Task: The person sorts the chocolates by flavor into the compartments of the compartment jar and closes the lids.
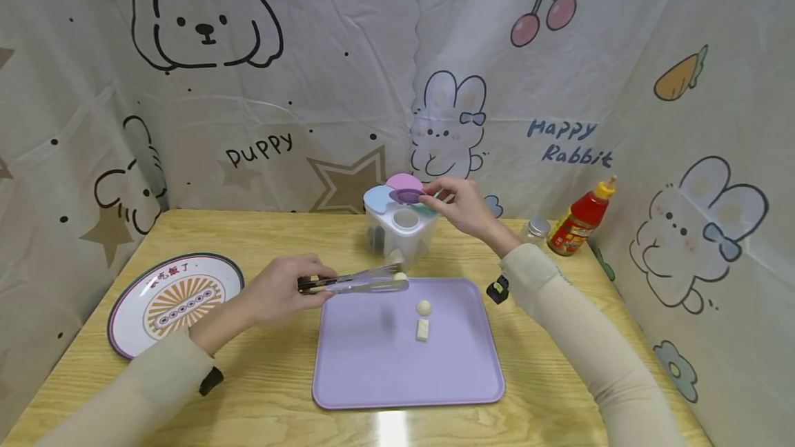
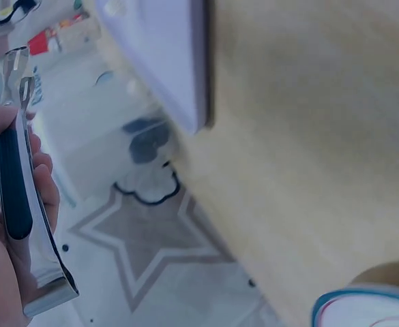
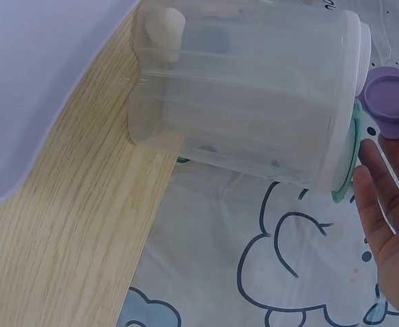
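Observation:
My left hand holds metal tongs with dark handle grips over the tray's far left corner. A pale round piece shows at the tong tips; I cannot tell if they clasp it. Behind the tray stands a clear container with pink, blue and green flaps on top. Thumb and finger of my right hand pinch its raised purple lid, above a round opening. Inside the container, at the bottom, lies a pale lump. A pale ball and a small pale block lie on the tray.
The lilac tray lies mid-table. To the left is a white patterned plate. At the back right stand a small jar with a metal cap and a red sauce bottle. A printed cloth hangs behind the table.

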The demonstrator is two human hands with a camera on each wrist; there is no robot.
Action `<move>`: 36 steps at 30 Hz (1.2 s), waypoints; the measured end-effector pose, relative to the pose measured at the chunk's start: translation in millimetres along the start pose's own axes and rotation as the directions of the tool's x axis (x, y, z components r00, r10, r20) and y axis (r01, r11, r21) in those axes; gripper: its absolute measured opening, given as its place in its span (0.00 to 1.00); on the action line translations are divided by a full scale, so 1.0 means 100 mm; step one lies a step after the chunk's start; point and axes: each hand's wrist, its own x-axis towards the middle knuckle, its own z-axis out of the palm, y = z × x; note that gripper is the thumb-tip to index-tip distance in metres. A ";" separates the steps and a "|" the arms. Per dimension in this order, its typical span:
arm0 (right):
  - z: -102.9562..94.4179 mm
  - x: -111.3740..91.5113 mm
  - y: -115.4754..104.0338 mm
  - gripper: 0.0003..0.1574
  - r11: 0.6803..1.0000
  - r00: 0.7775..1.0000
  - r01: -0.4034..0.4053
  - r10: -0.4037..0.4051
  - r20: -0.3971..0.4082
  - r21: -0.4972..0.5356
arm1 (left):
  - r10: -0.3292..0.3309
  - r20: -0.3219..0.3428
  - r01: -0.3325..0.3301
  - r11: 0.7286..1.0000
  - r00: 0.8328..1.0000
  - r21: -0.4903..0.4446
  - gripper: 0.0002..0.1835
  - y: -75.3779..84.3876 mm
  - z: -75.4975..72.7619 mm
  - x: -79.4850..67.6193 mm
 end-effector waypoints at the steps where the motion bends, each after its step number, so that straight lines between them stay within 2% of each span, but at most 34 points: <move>1: 0.00 0.00 0.00 0.11 1.000 1.000 0.003 -0.003 -0.001 0.000 | -0.005 -0.009 0.005 1.000 1.000 0.000 0.12 0.00 -0.03 0.03; 11: -0.01 0.00 -0.01 0.12 1.000 1.000 0.003 -0.003 0.007 -0.008 | 0.002 -0.060 0.001 0.999 0.998 0.038 0.13 0.00 -0.25 0.36; 20: -0.01 -0.01 -0.03 0.11 1.000 1.000 0.007 -0.007 0.005 -0.010 | -0.035 -0.075 0.039 0.998 0.997 0.048 0.13 0.00 -0.29 0.70; 28: 0.00 -0.01 -0.02 0.11 1.000 1.000 0.001 -0.001 0.006 -0.002 | -0.065 -0.083 0.068 0.997 0.994 0.036 0.12 -0.09 -0.27 0.85; 36: 0.00 0.00 -0.01 0.11 1.000 1.000 -0.001 0.001 -0.001 0.004 | -0.121 -0.058 0.122 0.992 0.991 0.028 0.13 -0.16 -0.29 0.88</move>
